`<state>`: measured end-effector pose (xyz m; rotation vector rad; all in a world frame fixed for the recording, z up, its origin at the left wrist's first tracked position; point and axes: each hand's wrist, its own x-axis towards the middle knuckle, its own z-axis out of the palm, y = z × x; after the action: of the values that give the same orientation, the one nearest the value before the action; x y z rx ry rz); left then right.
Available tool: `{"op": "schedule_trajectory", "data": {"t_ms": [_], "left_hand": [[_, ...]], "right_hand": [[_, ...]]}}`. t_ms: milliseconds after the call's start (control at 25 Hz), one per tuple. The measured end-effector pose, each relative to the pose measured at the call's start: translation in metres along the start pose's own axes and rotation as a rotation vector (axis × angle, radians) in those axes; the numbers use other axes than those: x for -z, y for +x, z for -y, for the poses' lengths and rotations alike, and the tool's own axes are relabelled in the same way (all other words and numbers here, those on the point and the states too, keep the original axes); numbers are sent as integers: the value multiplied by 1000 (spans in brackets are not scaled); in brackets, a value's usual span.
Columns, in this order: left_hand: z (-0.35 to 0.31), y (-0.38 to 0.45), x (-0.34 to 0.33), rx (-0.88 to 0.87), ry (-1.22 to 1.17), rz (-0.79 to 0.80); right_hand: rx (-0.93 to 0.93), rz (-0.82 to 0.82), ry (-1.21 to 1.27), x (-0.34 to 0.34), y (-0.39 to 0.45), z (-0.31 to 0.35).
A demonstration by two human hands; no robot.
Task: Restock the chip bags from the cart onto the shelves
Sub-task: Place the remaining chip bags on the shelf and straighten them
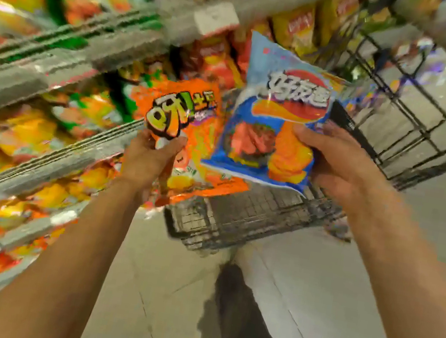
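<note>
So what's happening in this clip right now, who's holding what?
A person stands in a snack aisle with a bag in each hand. The left hand grips an orange chip bag by its edge, and the right hand holds a blue chip bag from the side. Both bags are in the air above a black wire cart, beside the stocked shelves on the left. Neither bag is on a shelf yet. The picture is blurred.

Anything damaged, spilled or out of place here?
Nothing stands out. The left hand grips an intact orange bag, the right hand an intact blue bag. The shelves are too blurred to judge.
</note>
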<state>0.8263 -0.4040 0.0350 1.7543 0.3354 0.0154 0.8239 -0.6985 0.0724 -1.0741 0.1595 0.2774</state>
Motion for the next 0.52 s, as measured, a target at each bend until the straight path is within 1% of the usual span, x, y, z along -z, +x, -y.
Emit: {"op": "schedule_trajectory", "data": {"t_ms": [40, 120, 240, 280, 360, 440, 520], "left_hand": [[-19, -34, 30, -59, -12, -41], [-50, -100, 88, -145, -32, -119], [-79, -181, 156, -189, -100, -246], [-85, -201, 174, -196, -102, -278], [-94, -240, 205, -201, -103, -311], [-96, -271, 229, -206, -143, -338], [-98, -297, 244, -197, -195, -376]], "right_hand": [[50, 44, -73, -16, -28, 12], [90, 127, -173, -49, -77, 28], [68, 302, -270, -99, -131, 41], [55, 335, -295, -113, -142, 42], [59, 350, -331, -144, -159, 44], [72, 369, -333, -172, -168, 42], [75, 432, -345, -198, -173, 38]]}}
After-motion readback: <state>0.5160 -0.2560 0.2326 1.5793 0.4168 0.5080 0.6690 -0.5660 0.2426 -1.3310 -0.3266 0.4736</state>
